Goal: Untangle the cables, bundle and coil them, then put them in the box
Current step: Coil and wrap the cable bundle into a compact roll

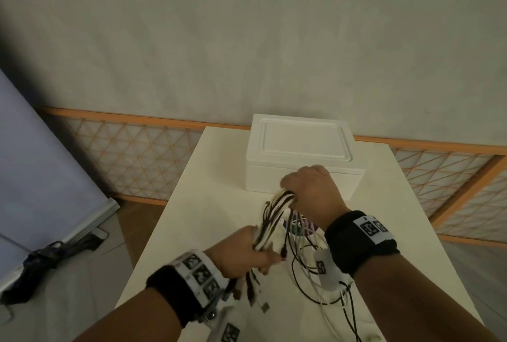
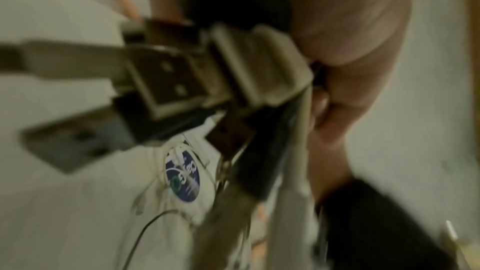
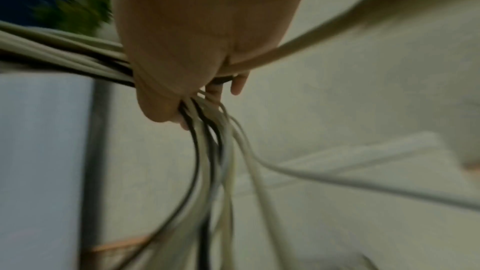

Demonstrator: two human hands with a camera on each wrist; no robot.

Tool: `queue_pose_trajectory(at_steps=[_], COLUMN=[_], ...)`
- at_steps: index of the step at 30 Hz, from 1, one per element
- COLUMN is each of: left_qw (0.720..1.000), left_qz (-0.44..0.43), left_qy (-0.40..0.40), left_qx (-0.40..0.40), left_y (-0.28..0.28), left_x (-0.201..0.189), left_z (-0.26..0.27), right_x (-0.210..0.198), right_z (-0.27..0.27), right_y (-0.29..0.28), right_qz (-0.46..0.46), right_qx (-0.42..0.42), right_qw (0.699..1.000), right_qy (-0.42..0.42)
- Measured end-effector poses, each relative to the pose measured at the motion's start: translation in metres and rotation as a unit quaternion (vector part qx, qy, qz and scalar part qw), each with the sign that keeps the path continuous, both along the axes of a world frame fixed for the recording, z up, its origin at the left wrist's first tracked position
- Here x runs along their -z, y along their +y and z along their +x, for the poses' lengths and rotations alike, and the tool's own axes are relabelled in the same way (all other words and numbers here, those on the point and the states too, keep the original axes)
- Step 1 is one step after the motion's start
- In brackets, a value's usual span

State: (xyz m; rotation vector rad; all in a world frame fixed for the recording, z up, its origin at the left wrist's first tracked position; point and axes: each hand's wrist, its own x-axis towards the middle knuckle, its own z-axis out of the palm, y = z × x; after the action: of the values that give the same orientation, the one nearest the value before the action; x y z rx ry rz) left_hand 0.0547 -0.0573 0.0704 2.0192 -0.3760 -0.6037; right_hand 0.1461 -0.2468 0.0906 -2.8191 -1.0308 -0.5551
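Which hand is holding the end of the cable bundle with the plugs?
The left hand: USB plugs dangle below it, while the right hand grips the cable bundle mid-length.

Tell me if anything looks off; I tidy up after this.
The box has its lid on, though the cables belong inside. Loose ends trail across the table below the right hand; the left hand grips the bundle's other end.
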Motion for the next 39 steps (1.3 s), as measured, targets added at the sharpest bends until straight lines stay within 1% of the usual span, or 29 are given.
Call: queue_pose_trajectory(at_steps=[1, 2, 4, 6, 7, 10, 11, 13, 15, 16, 18, 19, 20, 21, 22, 23, 24, 25, 26, 28, 31, 32, 33, 34, 35, 36, 37, 38, 39], left_qw=[0.999, 0.997, 0.984, 0.971, 0.964, 0.929, 0.916, 0.896, 0.883, 0.881, 0.886, 0.890, 0.892, 0.890, 0.887, 0.884, 0.882, 0.882, 0.884, 0.885, 0.871, 0.873, 0.881, 0.892, 0.909, 0.936, 0.964, 0.983, 0.992], left_qz=[0.004, 0.032, 0.132, 0.200, 0.233, 0.335, 0.363, 0.404, 0.436, 0.443, 0.438, 0.432, 0.429, 0.432, 0.436, 0.437, 0.435, 0.427, 0.413, 0.395, 0.423, 0.425, 0.417, 0.403, 0.379, 0.329, 0.255, 0.184, 0.124], left_qy=[-0.003, -0.016, -0.036, -0.050, -0.057, -0.111, -0.123, -0.128, -0.135, -0.138, -0.135, -0.128, -0.125, -0.129, -0.139, -0.154, -0.171, -0.194, -0.215, -0.244, -0.251, -0.239, -0.224, -0.202, -0.169, -0.119, -0.065, -0.021, 0.008], left_qx=[-0.032, -0.069, -0.114, -0.122, -0.117, -0.114, -0.121, -0.132, -0.109, -0.092, -0.068, -0.065, -0.067, -0.069, -0.068, -0.063, -0.055, -0.048, -0.044, -0.034, -0.016, -0.021, -0.029, -0.037, -0.040, -0.037, -0.029, -0.015, -0.002], left_y=[0.011, 0.024, 0.047, 0.053, 0.049, 0.042, 0.046, 0.060, 0.067, 0.065, 0.053, 0.046, 0.040, 0.035, 0.030, 0.024, 0.018, 0.010, 0.002, -0.007, 0.002, 0.011, 0.019, 0.026, 0.031, 0.034, 0.034, 0.033, 0.030], left_x=[0.000, 0.004, 0.014, 0.020, 0.020, 0.018, 0.015, 0.012, 0.013, 0.016, 0.022, 0.025, 0.027, 0.029, 0.029, 0.029, 0.027, 0.025, 0.023, 0.020, 0.018, 0.019, 0.022, 0.027, 0.031, 0.033, 0.035, 0.033, 0.029], left_z=[0.006, 0.014, 0.029, 0.038, 0.040, 0.048, 0.051, 0.057, 0.058, 0.057, 0.057, 0.057, 0.058, 0.058, 0.060, 0.060, 0.059, 0.058, 0.057, 0.057, 0.061, 0.061, 0.060, 0.058, 0.056, 0.054, 0.052, 0.051, 0.050], right_x=[0.010, 0.022, 0.043, 0.063, 0.072, 0.093, 0.095, 0.098, 0.095, 0.092, 0.082, 0.076, 0.067, 0.057, 0.047, 0.039, 0.034, 0.033, 0.038, 0.058, 0.078, 0.080, 0.081, 0.078, 0.072, 0.064, 0.054, 0.043, 0.032], right_z=[0.003, 0.002, -0.007, -0.017, -0.020, -0.024, -0.026, -0.031, -0.031, -0.028, -0.017, -0.012, -0.009, -0.008, -0.010, -0.015, -0.020, -0.025, -0.029, -0.032, -0.027, -0.026, -0.026, -0.025, -0.023, -0.020, -0.017, -0.012, -0.008], right_y=[-0.010, -0.021, -0.037, -0.043, -0.043, -0.052, -0.060, -0.087, -0.107, -0.112, -0.113, -0.110, -0.104, -0.094, -0.080, -0.061, -0.040, -0.018, 0.002, 0.028, 0.019, 0.010, 0.001, -0.005, -0.008, -0.009, -0.009, -0.008, -0.007], right_qz=[-0.004, -0.013, -0.021, -0.019, -0.032, -0.050, -0.057, -0.112, -0.175, -0.181, -0.184, -0.187, -0.167, -0.112, -0.032, 0.056, 0.122, 0.146, 0.138, 0.101, 0.101, 0.102, 0.093, 0.071, 0.047, 0.035, 0.035, 0.043, 0.052], right_qx=[0.036, 0.067, 0.108, 0.142, 0.166, 0.239, 0.262, 0.293, 0.302, 0.305, 0.297, 0.288, 0.265, 0.230, 0.184, 0.134, 0.089, 0.055, 0.038, 0.045, 0.104, 0.117, 0.122, 0.121, 0.114, 0.098, 0.076, 0.049, 0.029], right_qw=[0.999, 0.996, 0.987, 0.976, 0.969, 0.944, 0.936, 0.926, 0.920, 0.919, 0.917, 0.910, 0.908, 0.917, 0.931, 0.942, 0.945, 0.949, 0.950, 0.945, 0.933, 0.926, 0.927, 0.937, 0.954, 0.970, 0.981, 0.988, 0.993], right_qy=[0.030, 0.060, 0.115, 0.165, 0.182, 0.220, 0.228, 0.212, 0.177, 0.170, 0.192, 0.232, 0.278, 0.307, 0.312, 0.304, 0.288, 0.275, 0.279, 0.308, 0.330, 0.345, 0.343, 0.318, 0.272, 0.219, 0.174, 0.139, 0.105])
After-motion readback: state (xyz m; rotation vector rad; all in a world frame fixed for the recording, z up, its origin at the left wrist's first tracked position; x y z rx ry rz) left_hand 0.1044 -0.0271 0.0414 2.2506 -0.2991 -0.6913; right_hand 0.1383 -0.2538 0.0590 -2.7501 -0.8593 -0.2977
